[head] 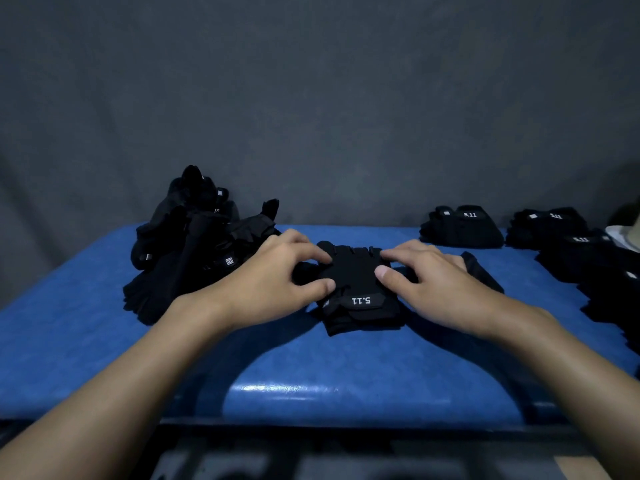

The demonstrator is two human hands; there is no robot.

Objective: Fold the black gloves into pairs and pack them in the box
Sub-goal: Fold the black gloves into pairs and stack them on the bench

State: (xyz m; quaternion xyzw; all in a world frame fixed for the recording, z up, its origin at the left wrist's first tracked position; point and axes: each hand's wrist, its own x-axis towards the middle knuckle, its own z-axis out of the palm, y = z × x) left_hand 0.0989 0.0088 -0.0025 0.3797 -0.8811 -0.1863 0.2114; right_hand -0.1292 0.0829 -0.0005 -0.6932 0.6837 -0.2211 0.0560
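Observation:
A black glove (356, 282) with a white "5.11" label lies flat in the middle of the blue table (277, 358), its cuff towards me. My left hand (277, 282) pinches its left edge between thumb and forefinger. My right hand (436, 282) pinches its right edge in the same way. A second black glove (485, 273) sticks out to the right from under my right hand. Only a pale corner (625, 233) shows at the far right edge, and I cannot tell if it is the box.
A heap of loose black gloves (194, 247) lies at the back left. Folded pairs (462, 226) sit along the back right, with more folded pairs (595, 268) stacked at the right edge. A grey cloth wall stands behind the table.

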